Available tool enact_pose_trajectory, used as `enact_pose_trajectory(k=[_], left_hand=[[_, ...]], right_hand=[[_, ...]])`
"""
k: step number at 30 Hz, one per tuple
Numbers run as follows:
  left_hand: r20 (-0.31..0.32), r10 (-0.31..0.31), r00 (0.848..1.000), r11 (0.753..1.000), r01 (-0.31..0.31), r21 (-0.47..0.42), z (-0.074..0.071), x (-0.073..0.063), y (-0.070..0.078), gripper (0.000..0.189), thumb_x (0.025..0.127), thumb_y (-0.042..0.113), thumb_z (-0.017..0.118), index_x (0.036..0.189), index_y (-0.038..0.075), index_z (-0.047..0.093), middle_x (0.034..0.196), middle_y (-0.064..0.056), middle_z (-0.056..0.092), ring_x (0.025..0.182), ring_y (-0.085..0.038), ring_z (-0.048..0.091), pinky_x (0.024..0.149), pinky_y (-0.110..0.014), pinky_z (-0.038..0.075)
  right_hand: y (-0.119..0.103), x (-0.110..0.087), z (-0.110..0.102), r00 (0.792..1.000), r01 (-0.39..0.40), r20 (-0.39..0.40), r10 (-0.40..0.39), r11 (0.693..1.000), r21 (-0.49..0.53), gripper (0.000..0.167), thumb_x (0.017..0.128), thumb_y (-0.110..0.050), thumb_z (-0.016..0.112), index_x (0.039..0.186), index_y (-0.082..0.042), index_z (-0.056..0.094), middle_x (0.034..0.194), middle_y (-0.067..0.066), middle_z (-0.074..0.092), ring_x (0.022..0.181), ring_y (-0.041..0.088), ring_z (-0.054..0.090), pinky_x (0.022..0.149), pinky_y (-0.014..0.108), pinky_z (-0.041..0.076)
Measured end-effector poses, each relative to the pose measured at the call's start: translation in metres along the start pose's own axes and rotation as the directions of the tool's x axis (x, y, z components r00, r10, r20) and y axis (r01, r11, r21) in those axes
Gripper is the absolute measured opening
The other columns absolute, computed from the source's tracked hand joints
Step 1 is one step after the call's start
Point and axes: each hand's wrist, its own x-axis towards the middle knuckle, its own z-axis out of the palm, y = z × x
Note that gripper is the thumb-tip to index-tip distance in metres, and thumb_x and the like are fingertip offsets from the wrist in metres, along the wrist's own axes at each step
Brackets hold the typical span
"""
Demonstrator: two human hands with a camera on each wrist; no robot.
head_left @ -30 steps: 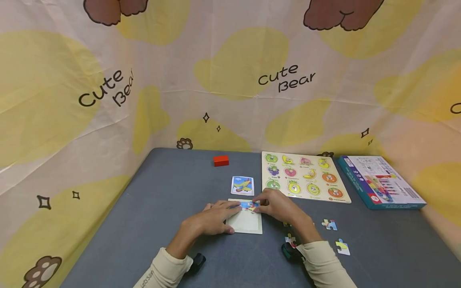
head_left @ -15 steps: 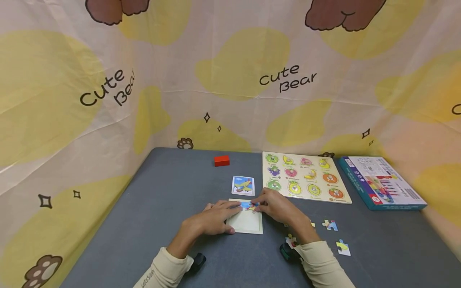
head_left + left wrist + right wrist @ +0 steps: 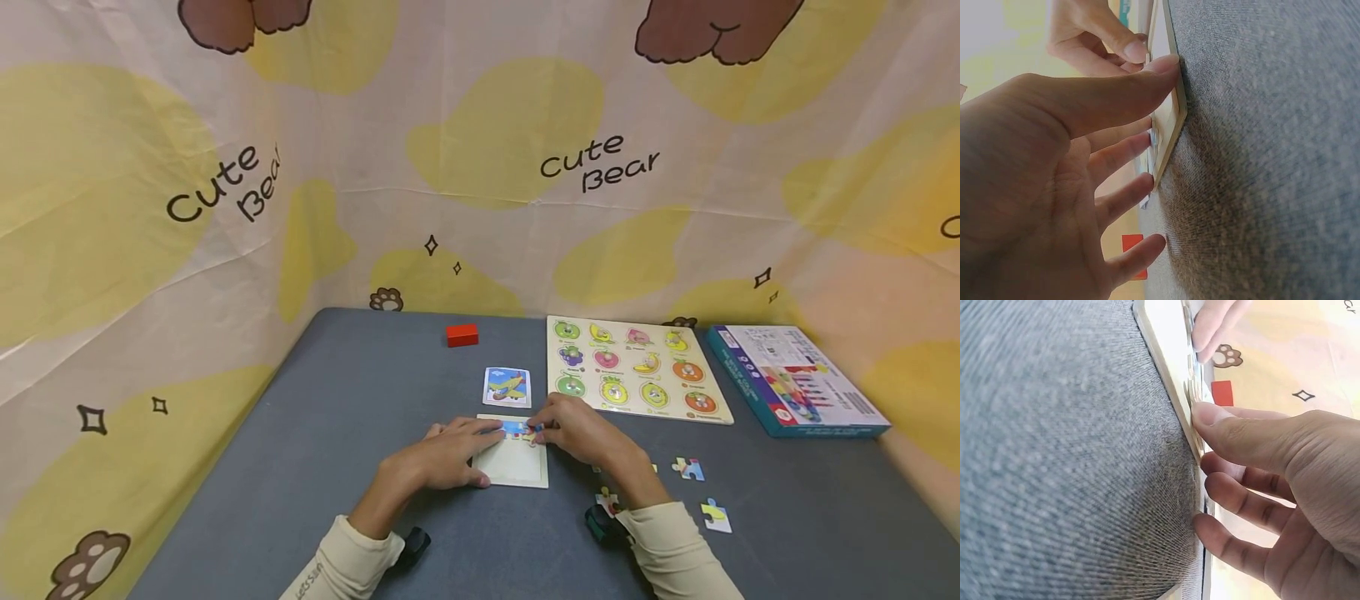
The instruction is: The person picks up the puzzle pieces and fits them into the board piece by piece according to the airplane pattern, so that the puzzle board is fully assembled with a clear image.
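Observation:
A shallow cream puzzle tray [image 3: 510, 467] lies on the dark table with joined blue puzzle pieces [image 3: 514, 428] along its far edge. My left hand [image 3: 444, 456] rests on the tray's left side, fingers spread; in the left wrist view its thumb [image 3: 1163, 70] touches the near edge. At the far right corner my right hand [image 3: 581, 429] pinches a small colourful puzzle piece between thumb and forefinger, against the joined pieces. Its fingertips cover most of that piece. Just beyond the tray lies a picture card [image 3: 507, 387] with a yellow aeroplane.
Several loose puzzle pieces lie to the right, including a blue one [image 3: 688, 468] and a yellow one [image 3: 716, 516]; the right forearm partly covers others. Behind them are a fruit board [image 3: 626, 377] and a flat box [image 3: 810, 375]. A red block [image 3: 462, 336] sits at the back.
My right fingertips have shifted slightly with the pinched piece at the tray's far right corner. The left hand stays in place on the tray.

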Motion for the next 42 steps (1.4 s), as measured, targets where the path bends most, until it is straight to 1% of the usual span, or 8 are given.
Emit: enact_pose_trajectory(k=[5, 11, 20, 27, 30, 35, 38, 42], left_hand=[[-0.004, -0.003, 1.000, 1.000, 0.003, -0.008, 0.000, 0.000, 0.000, 0.072, 0.097, 0.029, 0.078, 0.162, 0.018, 0.047, 0.171, 0.004, 0.037, 0.154, -0.025, 0.034, 0.108, -0.052, 0.035], [-0.004, -0.003, 1.000, 1.000, 0.003, -0.015, 0.000, 0.000, 0.000, 0.072, 0.097, 0.028, 0.078, 0.161, 0.018, 0.047, 0.170, 0.003, 0.037, 0.154, -0.026, 0.034, 0.108, -0.053, 0.035], [-0.013, 0.012, 1.000, 1.000, -0.012, -0.026, -0.001, 0.000, 0.002, 0.072, 0.096, 0.027, 0.080, 0.160, 0.015, 0.048, 0.170, 0.001, 0.038, 0.154, -0.027, 0.034, 0.110, -0.057, 0.035], [-0.036, 0.026, 0.999, 0.999, -0.026, -0.025, 0.001, 0.001, 0.004, 0.066, 0.098, 0.030, 0.077, 0.157, 0.014, 0.053, 0.167, -0.003, 0.042, 0.152, -0.030, 0.038, 0.111, -0.060, 0.035], [-0.047, 0.041, 0.998, 0.999, -0.041, -0.011, 0.003, 0.003, 0.009, 0.063, 0.100, 0.031, 0.075, 0.157, 0.016, 0.053, 0.165, -0.004, 0.043, 0.149, -0.032, 0.039, 0.112, -0.059, 0.035], [-0.055, 0.040, 0.998, 0.998, -0.037, 0.047, 0.006, 0.007, 0.024, 0.063, 0.102, 0.035, 0.071, 0.160, 0.023, 0.050, 0.164, -0.003, 0.042, 0.147, -0.034, 0.038, 0.114, -0.061, 0.033], [-0.070, 0.034, 0.997, 0.995, -0.027, 0.101, 0.008, 0.011, 0.026, 0.061, 0.103, 0.037, 0.069, 0.160, 0.025, 0.050, 0.164, -0.002, 0.041, 0.145, -0.034, 0.040, 0.111, -0.059, 0.036], [-0.074, 0.027, 0.997, 0.992, -0.018, 0.124, 0.009, 0.012, 0.028, 0.061, 0.103, 0.037, 0.070, 0.160, 0.025, 0.050, 0.163, -0.002, 0.041, 0.145, -0.034, 0.041, 0.110, -0.058, 0.037]], right_hand=[[0.001, 0.000, 0.002, 1.000, 0.014, -0.012, -0.014, 1.000, 0.004, 0.021, 0.095, -0.009, 0.079, 0.116, -0.006, 0.082, 0.095, 0.002, 0.065, 0.078, 0.008, 0.051, 0.070, 0.025, 0.045], [-0.002, 0.000, 0.005, 1.000, -0.005, -0.016, 0.005, 1.000, 0.011, 0.021, 0.095, -0.008, 0.078, 0.116, -0.005, 0.082, 0.096, 0.003, 0.065, 0.079, 0.008, 0.052, 0.071, 0.025, 0.046], [-0.006, -0.002, 0.006, 0.999, 0.006, -0.046, -0.008, 0.999, -0.047, 0.020, 0.094, -0.005, 0.079, 0.114, -0.007, 0.083, 0.091, 0.001, 0.062, 0.077, 0.008, 0.050, 0.069, 0.025, 0.044], [-0.005, -0.001, 0.009, 0.997, -0.031, -0.068, 0.029, 0.999, -0.029, 0.020, 0.094, -0.005, 0.078, 0.112, -0.008, 0.084, 0.095, 0.000, 0.066, 0.083, 0.009, 0.055, 0.073, 0.028, 0.047], [-0.005, 0.000, 0.010, 0.996, -0.052, -0.075, 0.052, 0.999, 0.004, 0.019, 0.094, -0.004, 0.077, 0.112, -0.008, 0.084, 0.097, 0.001, 0.067, 0.087, 0.012, 0.059, 0.075, 0.029, 0.048], [-0.005, -0.001, 0.011, 0.994, -0.074, -0.076, 0.078, 0.996, 0.052, 0.021, 0.094, -0.005, 0.078, 0.114, -0.009, 0.083, 0.091, -0.001, 0.062, 0.079, 0.010, 0.054, 0.070, 0.027, 0.045], [-0.003, -0.003, 0.011, 0.995, -0.064, -0.075, 0.068, 0.996, 0.061, 0.022, 0.095, -0.008, 0.078, 0.117, -0.010, 0.082, 0.089, -0.004, 0.059, 0.077, 0.008, 0.051, 0.069, 0.027, 0.044], [0.003, -0.012, 0.006, 0.996, -0.050, -0.066, 0.056, 0.995, 0.092, 0.024, 0.099, -0.013, 0.074, 0.123, -0.011, 0.079, 0.093, -0.005, 0.061, 0.082, 0.008, 0.053, 0.073, 0.028, 0.046]])
